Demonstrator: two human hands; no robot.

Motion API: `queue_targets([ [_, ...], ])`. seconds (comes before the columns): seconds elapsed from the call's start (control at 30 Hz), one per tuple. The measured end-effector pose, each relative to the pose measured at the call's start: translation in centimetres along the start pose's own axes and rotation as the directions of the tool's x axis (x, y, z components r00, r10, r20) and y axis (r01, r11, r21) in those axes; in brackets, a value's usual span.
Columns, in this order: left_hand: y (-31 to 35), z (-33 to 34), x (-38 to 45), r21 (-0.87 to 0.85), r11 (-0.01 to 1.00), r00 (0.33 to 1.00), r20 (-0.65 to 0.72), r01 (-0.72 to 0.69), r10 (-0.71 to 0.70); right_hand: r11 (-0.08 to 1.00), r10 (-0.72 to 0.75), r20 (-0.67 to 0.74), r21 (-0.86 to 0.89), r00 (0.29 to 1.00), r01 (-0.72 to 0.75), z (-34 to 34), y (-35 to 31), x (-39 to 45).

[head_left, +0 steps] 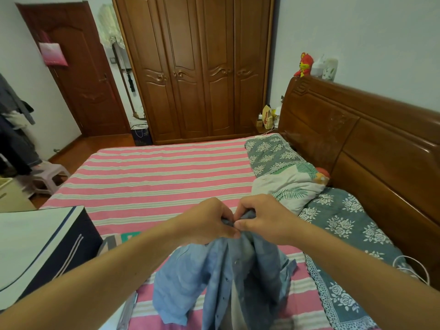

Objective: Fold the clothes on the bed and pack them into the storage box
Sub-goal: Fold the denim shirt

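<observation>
A light blue button-up shirt (219, 279) hangs in front of me over the pink striped bed (152, 177). My left hand (209, 222) and my right hand (264, 217) meet at the shirt's top edge and both pinch the fabric near the collar, thumbs close together. The shirt's front is open, with buttons showing along the placket, and its lower part drapes onto the bed. A dark fabric storage box (35, 253) with a pale inside stands at the near left on the bed's edge.
A floral grey-green quilt (342, 225) and a white leaf-print pillow (292, 186) lie along the wooden headboard (357, 144) on the right. A green-and-grey item (116, 239) lies beside the box. A wardrobe (195, 67) and a door stand at the back, a stool at left.
</observation>
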State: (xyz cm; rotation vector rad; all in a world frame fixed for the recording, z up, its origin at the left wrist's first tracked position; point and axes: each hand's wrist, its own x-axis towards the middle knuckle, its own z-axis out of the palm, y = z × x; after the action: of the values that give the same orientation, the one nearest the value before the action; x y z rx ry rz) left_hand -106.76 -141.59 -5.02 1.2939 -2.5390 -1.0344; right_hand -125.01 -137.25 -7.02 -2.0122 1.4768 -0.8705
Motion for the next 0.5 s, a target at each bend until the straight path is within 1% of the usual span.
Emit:
queue_targets([
  [0.1, 0.1, -0.3, -0.1, -0.04, 0.999, 1.0, -0.018, -0.008, 0.007, 0.998, -0.016, 0.016, 0.053, 1.0, 0.015, -0.1, 0.1, 0.2],
  [0.17, 0.1, -0.3, -0.2, -0.041, 0.999, 1.0, -0.009, -0.027, 0.027, 0.996, -0.043, 0.106, 0.077, 0.993, 0.035, -0.9, 0.4, 0.1],
  [0.2, 0.1, -0.4, -0.3, -0.024, 0.999, 0.999, -0.002, -0.046, 0.046, 0.999, -0.05, 0.187, 0.022, 0.981, 0.047, -1.4, 1.2, 0.1],
  [0.23, 0.1, -0.4, -0.5, -0.008, 0.998, 0.998, 0.007, -0.067, 0.067, 0.991, -0.031, 0.28, -0.115, 0.96, 0.066, -1.9, 2.1, 0.1],
  [0.27, 0.1, -0.5, -0.7, 0.001, 0.996, 0.995, 0.021, -0.095, 0.095, 0.946, 0.016, 0.366, -0.306, 0.931, 0.104, -2.4, 3.1, 0.1],
  [0.3, 0.0, -0.5, -0.8, 0.019, 0.992, 0.992, 0.044, -0.123, 0.122, 0.857, 0.071, 0.413, -0.49, 0.908, 0.156, -2.9, 4.2, 0.0],
  [0.33, -0.2, -0.5, -1.2, 0.064, 0.987, 0.988, 0.065, -0.147, 0.143, 0.758, 0.121, 0.436, -0.621, 0.892, 0.201, -3.1, 5.2, -0.2],
  [0.37, -0.4, -0.5, -1.5, 0.132, 0.976, 0.983, 0.091, -0.17, 0.159, 0.67, 0.141, 0.427, -0.705, 0.893, 0.231, -3.3, 5.7, -0.5],
  [0.4, -0.5, -0.5, -2.0, 0.21, 0.959, 0.978, 0.127, -0.19, 0.166, 0.617, 0.109, 0.406, -0.743, 0.908, 0.258, -3.6, 6.3, -0.7],
  [0.43, -0.8, -0.4, -2.4, 0.288, 0.936, 0.972, 0.179, -0.202, 0.154, 0.591, 0.049, 0.381, -0.756, 0.923, 0.281, -4.1, 6.8, -1.1],
  [0.5, -1.5, -0.7, -3.1, 0.459, 0.864, 0.956, 0.281, -0.208, 0.082, 0.557, -0.071, 0.324, -0.771, 0.943, 0.307, -5.4, 6.9, -1.3],
])
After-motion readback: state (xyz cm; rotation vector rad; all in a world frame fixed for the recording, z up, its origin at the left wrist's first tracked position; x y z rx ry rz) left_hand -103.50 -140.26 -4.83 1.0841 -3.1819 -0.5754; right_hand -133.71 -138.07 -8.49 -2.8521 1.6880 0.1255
